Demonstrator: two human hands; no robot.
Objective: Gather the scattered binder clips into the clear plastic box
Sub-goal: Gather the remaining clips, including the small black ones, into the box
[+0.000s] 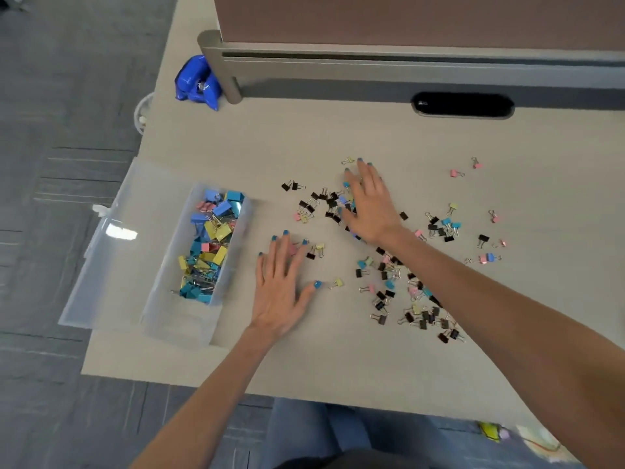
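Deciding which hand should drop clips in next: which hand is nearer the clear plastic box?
Left. The left hand lies flat just right of the clear plastic box; the right hand is farther right and further back, spread over scattered binder clips.

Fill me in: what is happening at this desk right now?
A person is gathering small binder clips off a desk with bare hands. The clear plastic box, its lid lying open to the left, already holds a heap of larger blue, yellow and pink clips. The left hand lies flat, fingers spread, beside the box over a few clips. The right hand reaches farther out, fingers spread over mostly black clips. Many more lie scattered to the right.
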